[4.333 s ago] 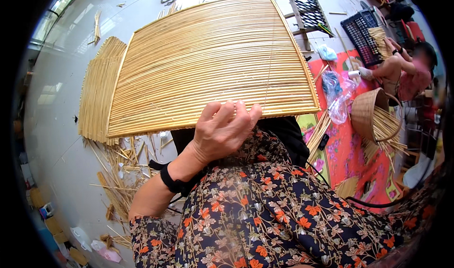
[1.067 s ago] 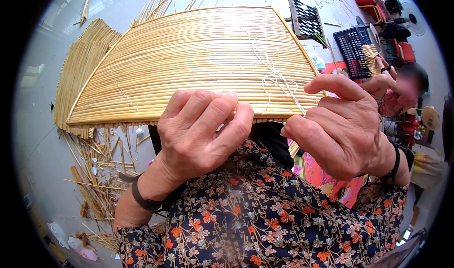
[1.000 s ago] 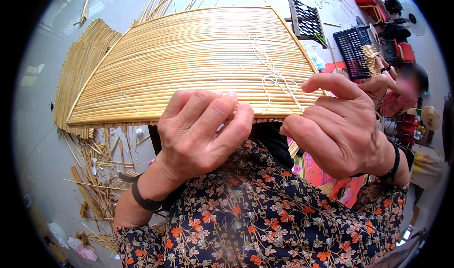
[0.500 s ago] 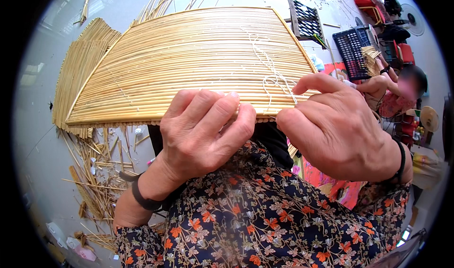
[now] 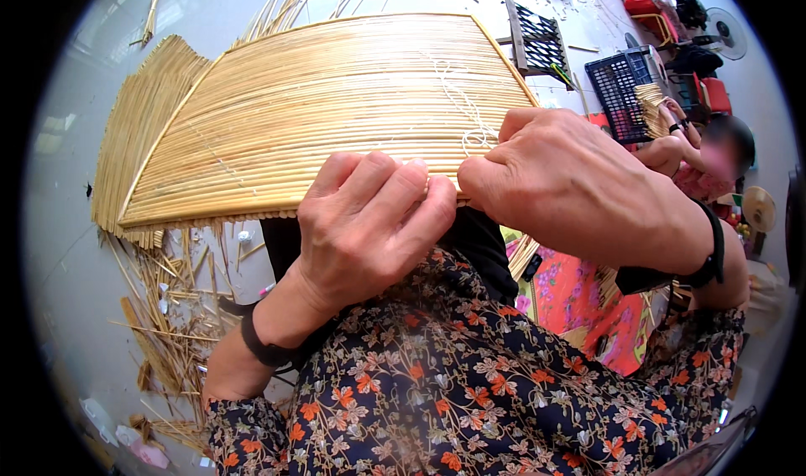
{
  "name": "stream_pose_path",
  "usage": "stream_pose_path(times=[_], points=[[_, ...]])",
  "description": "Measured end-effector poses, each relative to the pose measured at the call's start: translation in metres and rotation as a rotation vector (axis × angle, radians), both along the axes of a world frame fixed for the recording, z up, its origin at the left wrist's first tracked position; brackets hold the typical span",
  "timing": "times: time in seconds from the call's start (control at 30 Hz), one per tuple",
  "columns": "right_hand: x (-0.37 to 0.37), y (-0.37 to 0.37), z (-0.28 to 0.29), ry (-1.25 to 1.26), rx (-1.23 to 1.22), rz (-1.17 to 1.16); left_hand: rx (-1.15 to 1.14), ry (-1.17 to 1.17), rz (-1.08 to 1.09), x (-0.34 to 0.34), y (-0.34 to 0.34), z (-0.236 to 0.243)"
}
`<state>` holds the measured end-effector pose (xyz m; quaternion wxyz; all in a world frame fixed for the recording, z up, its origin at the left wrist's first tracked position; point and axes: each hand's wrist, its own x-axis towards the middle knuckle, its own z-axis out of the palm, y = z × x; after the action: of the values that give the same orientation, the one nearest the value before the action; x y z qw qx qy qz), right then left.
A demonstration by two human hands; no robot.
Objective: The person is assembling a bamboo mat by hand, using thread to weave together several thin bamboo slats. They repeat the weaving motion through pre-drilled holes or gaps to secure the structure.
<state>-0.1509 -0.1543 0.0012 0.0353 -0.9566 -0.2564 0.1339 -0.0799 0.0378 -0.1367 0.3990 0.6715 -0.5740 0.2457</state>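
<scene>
A panel of straight yellow reeds (image 5: 336, 98), framed by thin rods, lies in front of me with its near edge close to my body. My left hand (image 5: 369, 224) is closed on that near edge, fingertips on top and thumb beside them. Just to its right, my right hand (image 5: 554, 170) is pinched at the same edge, its fingers curled. What its fingertips hold is hidden beneath the knuckles. Loose white string (image 5: 462, 102) loops over the reeds and runs down toward my right hand. Fainter stitching (image 5: 214, 153) crosses the panel's left part.
Another reed mat (image 5: 143, 123) lies at the left, above scattered reed offcuts (image 5: 180, 316) on the floor. At the right are a dark plastic crate (image 5: 620, 94) and a co-worker's hands (image 5: 669, 115) holding a reed bundle. A floral red cloth (image 5: 579, 300) lies below my right arm.
My right hand has moved left and slightly up, closer to my left hand, and its forearm has swung upward. My left hand still grips the edge, shifted slightly right.
</scene>
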Motion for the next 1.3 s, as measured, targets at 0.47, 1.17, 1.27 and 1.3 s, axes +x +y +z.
stream_pose_path(times=[0.47,1.17,1.27,1.3], points=[[0.033,0.003,0.039,-0.193,-0.178,0.109,0.015,0.033,-0.027,0.041,-0.004,0.025],[0.081,-0.025,0.028,0.567,0.171,-0.51,0.162,0.247,-0.431,0.098,-0.019,0.011],[0.07,-0.034,0.011,0.451,0.255,-0.306,0.138,0.169,-0.302,0.078,-0.025,0.003],[0.07,-0.027,0.021,0.524,0.189,-0.413,0.138,0.162,-0.259,0.074,-0.026,0.002]])
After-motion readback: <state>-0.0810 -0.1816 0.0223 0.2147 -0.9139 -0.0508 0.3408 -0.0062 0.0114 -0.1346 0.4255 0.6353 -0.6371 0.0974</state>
